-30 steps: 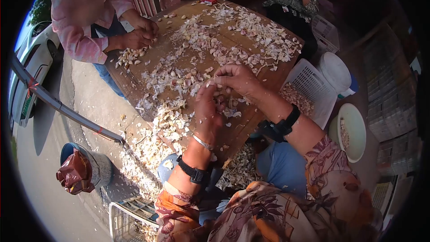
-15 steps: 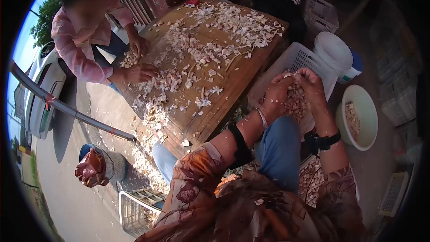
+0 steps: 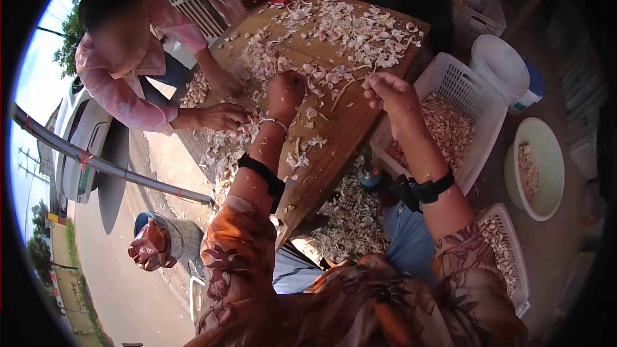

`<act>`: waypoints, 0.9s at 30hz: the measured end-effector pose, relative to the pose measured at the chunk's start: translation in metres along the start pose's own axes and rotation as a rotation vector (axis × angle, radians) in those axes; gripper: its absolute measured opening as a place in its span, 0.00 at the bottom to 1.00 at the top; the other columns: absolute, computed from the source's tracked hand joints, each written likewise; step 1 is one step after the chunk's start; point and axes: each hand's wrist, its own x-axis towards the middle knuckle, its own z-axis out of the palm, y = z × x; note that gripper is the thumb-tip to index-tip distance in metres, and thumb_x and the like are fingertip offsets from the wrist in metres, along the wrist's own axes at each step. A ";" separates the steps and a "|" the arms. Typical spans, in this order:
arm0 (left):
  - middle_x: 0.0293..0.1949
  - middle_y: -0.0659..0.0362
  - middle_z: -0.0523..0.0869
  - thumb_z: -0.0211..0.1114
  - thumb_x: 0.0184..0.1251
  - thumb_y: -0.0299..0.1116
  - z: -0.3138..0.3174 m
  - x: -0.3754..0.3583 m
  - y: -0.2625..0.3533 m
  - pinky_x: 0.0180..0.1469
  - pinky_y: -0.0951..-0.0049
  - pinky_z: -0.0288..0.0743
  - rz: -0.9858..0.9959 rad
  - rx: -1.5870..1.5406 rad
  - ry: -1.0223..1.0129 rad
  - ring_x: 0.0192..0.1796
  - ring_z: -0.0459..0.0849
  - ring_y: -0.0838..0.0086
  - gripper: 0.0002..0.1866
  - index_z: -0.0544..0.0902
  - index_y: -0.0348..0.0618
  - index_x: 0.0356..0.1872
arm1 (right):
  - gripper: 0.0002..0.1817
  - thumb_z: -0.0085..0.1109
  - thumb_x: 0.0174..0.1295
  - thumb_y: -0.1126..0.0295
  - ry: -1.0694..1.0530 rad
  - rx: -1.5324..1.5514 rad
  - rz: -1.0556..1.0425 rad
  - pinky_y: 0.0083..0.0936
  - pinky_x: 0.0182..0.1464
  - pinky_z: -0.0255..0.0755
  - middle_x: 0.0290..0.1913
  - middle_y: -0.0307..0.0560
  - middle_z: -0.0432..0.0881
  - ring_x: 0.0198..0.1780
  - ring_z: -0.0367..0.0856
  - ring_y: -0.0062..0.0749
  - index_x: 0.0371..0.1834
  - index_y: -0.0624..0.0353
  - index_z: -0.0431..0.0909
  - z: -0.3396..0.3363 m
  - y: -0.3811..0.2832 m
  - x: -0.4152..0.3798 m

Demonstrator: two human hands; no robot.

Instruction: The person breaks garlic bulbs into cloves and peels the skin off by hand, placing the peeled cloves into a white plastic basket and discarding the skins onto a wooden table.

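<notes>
My left hand [image 3: 286,94] is closed above the garlic peels [image 3: 273,61] on the wooden table [image 3: 321,154]; whatever it may hold is hidden. My right hand [image 3: 391,92] is over the table's right edge, its thumb and fingers pinched together around something too small to make out. Just beyond the right wrist stands a white perforated basket [image 3: 479,99] of garlic cloves [image 3: 443,128]. Loose peels and stalks lie scattered between and around both hands.
Across the table a person in a pink shirt [image 3: 112,83] works with both hands in the peels. At right stand a white bucket [image 3: 498,67], a pale green basin [image 3: 546,148] and another basket [image 3: 520,283]. A bucket [image 3: 183,238] stands at left.
Both my hands have left the basket of cloves and moved apart, the left out over the table, the right to its edge. The view has shifted, and my legs are now spread.
</notes>
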 end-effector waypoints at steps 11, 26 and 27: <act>0.35 0.44 0.82 0.63 0.55 0.36 0.022 0.008 -0.002 0.40 0.55 0.76 0.090 0.486 -0.262 0.39 0.82 0.50 0.11 0.81 0.40 0.33 | 0.08 0.56 0.62 0.68 0.092 0.078 0.019 0.14 0.28 0.66 0.28 0.34 0.77 0.27 0.72 0.14 0.37 0.62 0.78 0.002 0.072 0.038; 0.33 0.53 0.77 0.64 0.60 0.26 -0.119 -0.162 0.213 0.33 0.77 0.74 0.312 -1.546 -0.182 0.30 0.78 0.75 0.06 0.76 0.36 0.34 | 0.09 0.55 0.64 0.65 -0.004 0.120 -0.041 0.12 0.25 0.63 0.25 0.32 0.75 0.23 0.68 0.12 0.35 0.60 0.77 0.003 0.071 0.017; 0.28 0.52 0.75 0.64 0.59 0.28 -0.122 -0.177 0.230 0.29 0.75 0.73 0.546 -1.611 -0.246 0.27 0.77 0.73 0.08 0.75 0.36 0.28 | 0.08 0.55 0.63 0.66 0.006 0.099 -0.043 0.12 0.25 0.63 0.25 0.32 0.75 0.23 0.69 0.12 0.36 0.60 0.77 0.004 0.075 0.019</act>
